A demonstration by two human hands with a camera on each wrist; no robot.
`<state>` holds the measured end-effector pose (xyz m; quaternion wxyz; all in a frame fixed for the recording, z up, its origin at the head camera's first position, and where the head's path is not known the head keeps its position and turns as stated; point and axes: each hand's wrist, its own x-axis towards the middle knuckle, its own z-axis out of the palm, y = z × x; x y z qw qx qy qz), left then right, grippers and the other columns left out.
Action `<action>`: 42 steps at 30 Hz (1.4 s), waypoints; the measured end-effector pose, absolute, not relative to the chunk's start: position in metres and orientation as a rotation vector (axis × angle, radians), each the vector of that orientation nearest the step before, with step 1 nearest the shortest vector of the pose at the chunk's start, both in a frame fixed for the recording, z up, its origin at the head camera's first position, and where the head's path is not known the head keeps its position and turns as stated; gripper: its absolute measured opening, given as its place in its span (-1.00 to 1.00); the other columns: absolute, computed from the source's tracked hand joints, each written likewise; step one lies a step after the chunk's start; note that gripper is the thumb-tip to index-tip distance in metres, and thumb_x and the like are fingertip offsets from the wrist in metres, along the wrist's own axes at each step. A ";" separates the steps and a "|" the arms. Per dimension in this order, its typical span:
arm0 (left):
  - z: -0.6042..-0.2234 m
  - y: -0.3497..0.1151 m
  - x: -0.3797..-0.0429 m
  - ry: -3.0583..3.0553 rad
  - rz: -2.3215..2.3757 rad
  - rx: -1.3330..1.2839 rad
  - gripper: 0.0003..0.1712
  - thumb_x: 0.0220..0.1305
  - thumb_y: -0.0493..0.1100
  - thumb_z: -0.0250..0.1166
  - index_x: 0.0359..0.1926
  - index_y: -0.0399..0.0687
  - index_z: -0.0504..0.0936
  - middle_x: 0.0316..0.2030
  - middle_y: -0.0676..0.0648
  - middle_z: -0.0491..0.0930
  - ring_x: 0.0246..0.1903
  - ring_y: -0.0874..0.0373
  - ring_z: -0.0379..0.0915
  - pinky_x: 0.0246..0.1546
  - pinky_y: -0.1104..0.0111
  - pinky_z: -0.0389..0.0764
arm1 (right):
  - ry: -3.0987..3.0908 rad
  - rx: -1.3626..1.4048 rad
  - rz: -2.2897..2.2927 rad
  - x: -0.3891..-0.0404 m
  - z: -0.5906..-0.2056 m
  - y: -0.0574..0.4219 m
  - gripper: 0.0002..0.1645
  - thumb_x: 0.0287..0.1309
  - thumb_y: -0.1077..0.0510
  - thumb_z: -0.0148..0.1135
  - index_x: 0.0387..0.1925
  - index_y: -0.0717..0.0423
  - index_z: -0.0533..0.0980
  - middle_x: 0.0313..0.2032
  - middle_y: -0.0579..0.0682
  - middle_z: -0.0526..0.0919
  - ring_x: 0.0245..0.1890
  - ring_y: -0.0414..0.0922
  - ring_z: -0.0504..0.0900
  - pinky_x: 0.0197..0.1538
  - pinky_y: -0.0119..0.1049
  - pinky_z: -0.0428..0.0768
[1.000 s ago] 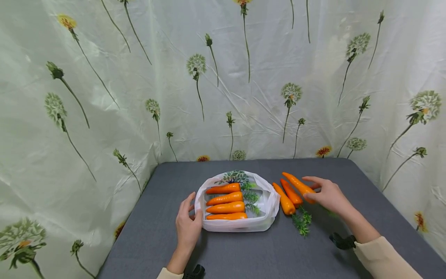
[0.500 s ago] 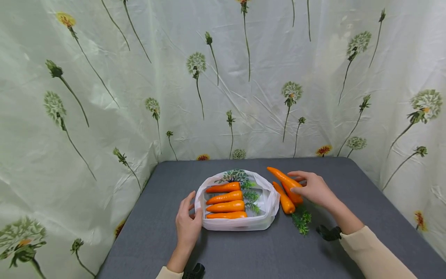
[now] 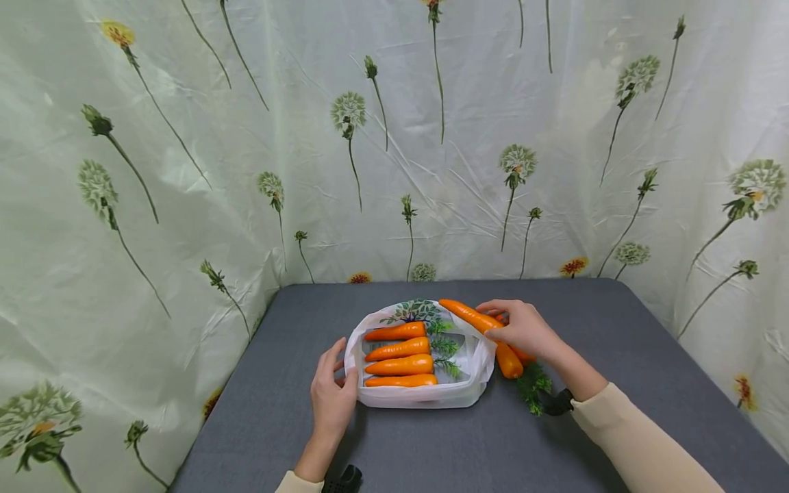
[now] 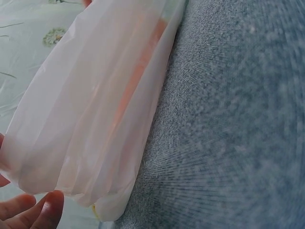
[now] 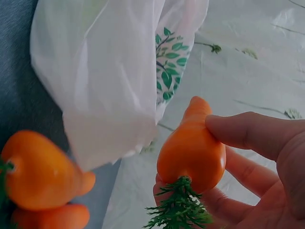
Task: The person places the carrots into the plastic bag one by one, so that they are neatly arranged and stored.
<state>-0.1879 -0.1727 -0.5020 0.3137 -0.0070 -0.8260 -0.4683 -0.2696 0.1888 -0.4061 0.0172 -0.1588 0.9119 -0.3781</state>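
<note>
A white plastic bag (image 3: pixel 407 398) with a green leaf print lies on the table, its mouth wide. Inside it several orange carrots (image 3: pixel 399 365) with green tops lie in a row. My left hand (image 3: pixel 331 398) holds the bag's left rim between thumb and fingers. Over the bag's right rim, my right hand (image 3: pixel 524 333) pinches another carrot (image 3: pixel 461 315), its tip pointing left and away; its leafy top (image 5: pixel 182 210) hangs free in the right wrist view. Two carrots (image 3: pixel 509 364) lie just right of the bag, one largely hidden by my right hand.
A dark grey table (image 3: pixel 431 452) carries everything. Behind and beside it hangs a pale curtain (image 3: pixel 394 171) printed with dandelions. Green leaves (image 3: pixel 531 390) of the loose carrots spread on the table near my right wrist.
My right hand has carried its carrot leftward, from above the loose carrots to over the bag's right rim. My left hand and the bag have stayed in place.
</note>
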 end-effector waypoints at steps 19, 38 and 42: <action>-0.506 -0.174 -0.190 -2.169 -1.179 -0.007 -0.40 0.20 -0.38 0.37 0.28 -0.10 0.54 0.08 -0.10 0.59 -0.12 0.02 0.62 -0.31 0.28 0.69 | 2.772 -0.799 -1.044 -0.292 -0.410 0.138 -0.46 0.08 0.25 0.47 0.13 -0.09 0.63 0.02 -0.02 0.66 -0.16 -0.07 0.61 -0.22 -0.22 0.63; -0.506 -0.174 -0.190 -2.132 -1.207 0.036 -0.55 0.17 -0.35 0.43 0.12 -0.12 0.66 -0.02 -0.07 0.69 -0.26 0.09 0.65 -0.34 0.27 0.72 | 2.663 -0.966 -0.961 -0.313 -0.415 0.096 -0.45 0.06 0.31 0.43 0.13 -0.03 0.64 -0.01 -0.02 0.68 -0.12 -0.04 0.63 -0.20 -0.18 0.63; -0.506 -0.173 -0.190 -2.139 -1.221 0.066 -0.59 0.19 -0.32 0.44 0.09 -0.09 0.69 -0.07 -0.05 0.71 -0.32 0.14 0.66 -0.35 0.29 0.71 | 2.656 -0.955 -0.933 -0.319 -0.416 0.090 -0.44 0.03 0.32 0.42 0.11 -0.07 0.65 -0.01 -0.07 0.68 -0.10 -0.07 0.62 -0.22 -0.20 0.63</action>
